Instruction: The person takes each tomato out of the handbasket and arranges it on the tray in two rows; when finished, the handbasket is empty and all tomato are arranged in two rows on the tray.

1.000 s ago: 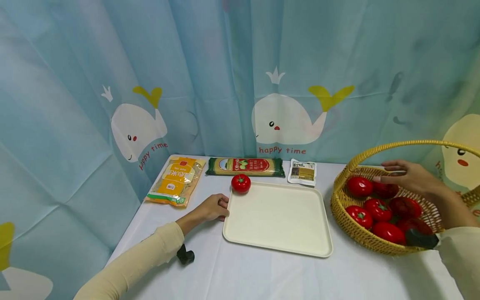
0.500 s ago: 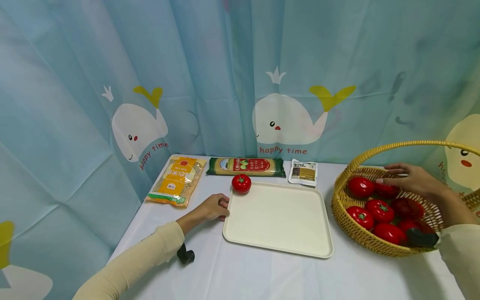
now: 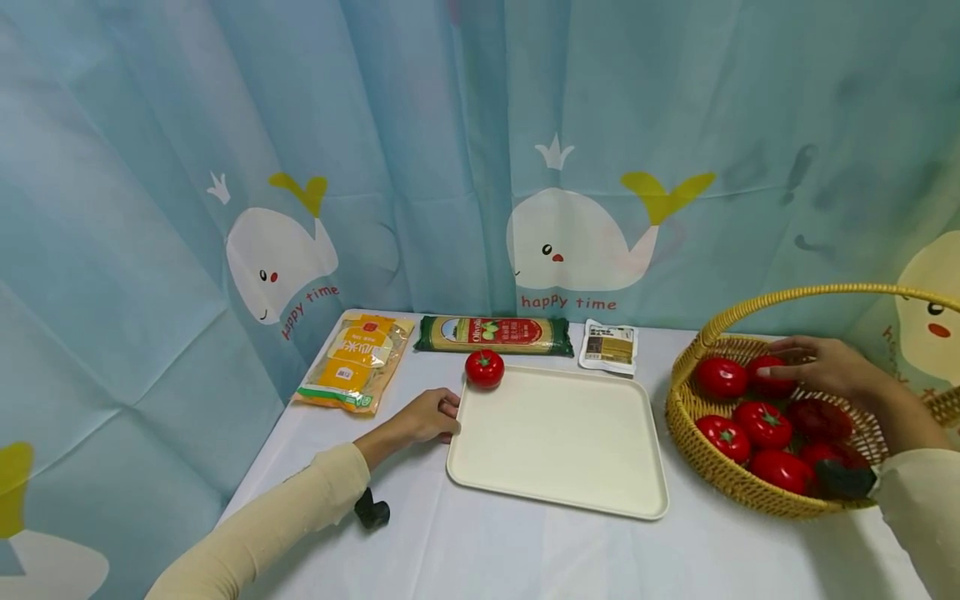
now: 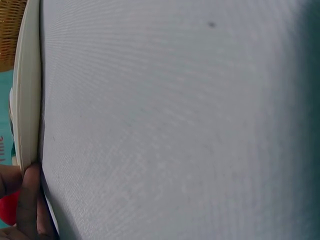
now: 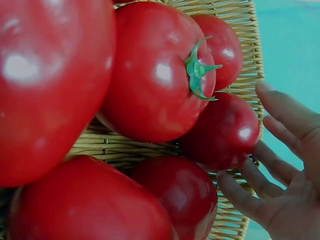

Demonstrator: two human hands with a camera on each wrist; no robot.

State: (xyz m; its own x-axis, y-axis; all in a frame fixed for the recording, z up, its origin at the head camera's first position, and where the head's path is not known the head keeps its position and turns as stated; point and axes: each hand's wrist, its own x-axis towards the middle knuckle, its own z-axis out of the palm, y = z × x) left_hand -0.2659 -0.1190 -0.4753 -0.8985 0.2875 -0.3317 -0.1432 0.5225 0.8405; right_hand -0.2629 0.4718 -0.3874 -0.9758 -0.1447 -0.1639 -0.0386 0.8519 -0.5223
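Soft light leaves a faint shadow on the tablecloth below your left hand; tomatoes under your right hand look dim. Close beside that hand — white glare spots their skins; well beyond your left hand — dark edge blur.

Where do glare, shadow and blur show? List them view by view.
Head: a soft shadow lies on the white tablecloth below the basket, beside the right sleeve; left wrist: the dark strip along the right edge is too blurred to identify; right wrist: white glare spots sit on the green-stemmed tomato and other red fruit.
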